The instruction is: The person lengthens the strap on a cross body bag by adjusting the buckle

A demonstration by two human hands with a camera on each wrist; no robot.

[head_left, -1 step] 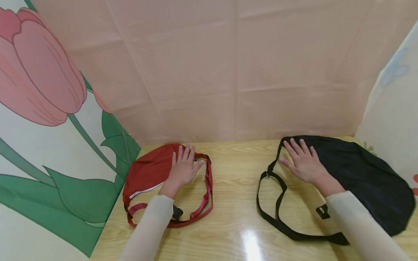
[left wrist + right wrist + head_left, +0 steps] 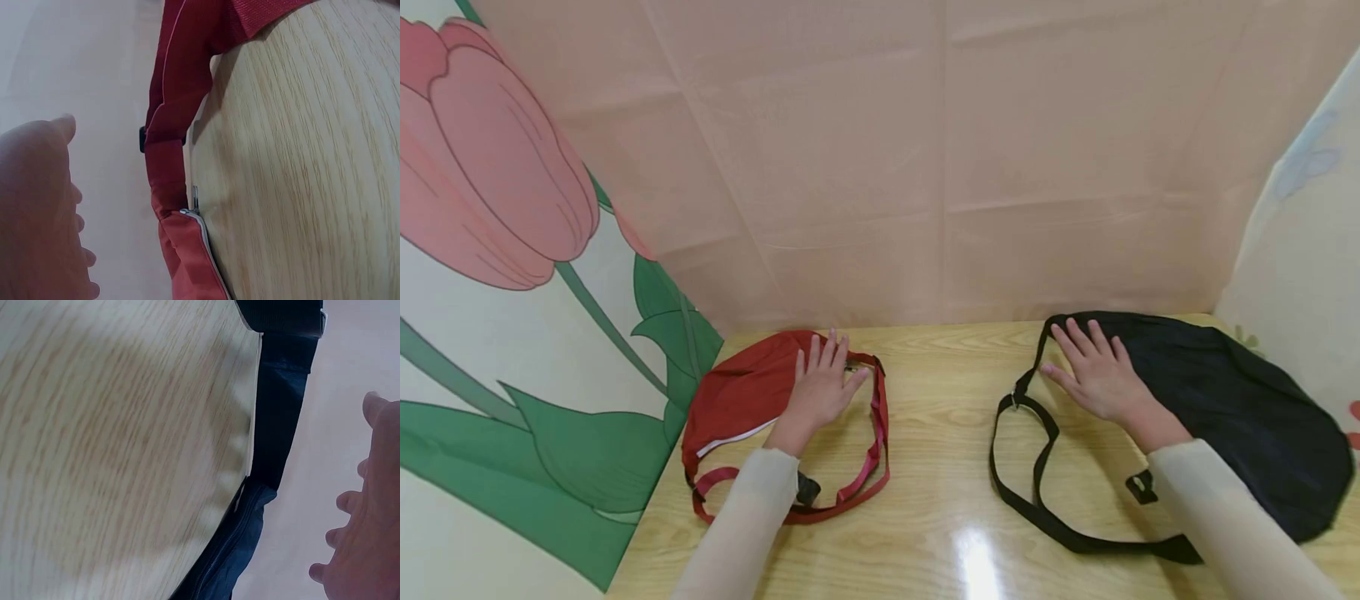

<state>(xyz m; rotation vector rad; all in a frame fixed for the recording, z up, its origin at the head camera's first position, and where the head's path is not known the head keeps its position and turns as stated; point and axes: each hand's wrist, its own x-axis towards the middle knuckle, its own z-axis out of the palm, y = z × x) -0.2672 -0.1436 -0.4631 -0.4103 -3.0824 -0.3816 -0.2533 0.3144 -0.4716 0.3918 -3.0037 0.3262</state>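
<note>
My left hand [image 2: 820, 387], fingers straight and spread, is over the right side of a red waist bag [image 2: 737, 383] on the left. In the left wrist view a gap shows between the hand and the bag's red strap [image 2: 181, 81], near a zipper pull [image 2: 195, 200]. On the right lies a larger black bag [image 2: 1240, 408] with a looped black strap [image 2: 1037, 500]. Above its upper left end my right hand [image 2: 1101, 379] is spread, holding nothing. The right wrist view shows that hand apart from the black strap [image 2: 281, 412]. My right forearm covers part of the bag.
Both bags lie on a light wood table [image 2: 940, 450]. A black buckle [image 2: 807, 489] sits by the red strap, another buckle [image 2: 1141, 487] by the black bag. Pinkish cloth [image 2: 940, 167] hangs behind, and a tulip-print sheet [image 2: 512, 350] borders the left.
</note>
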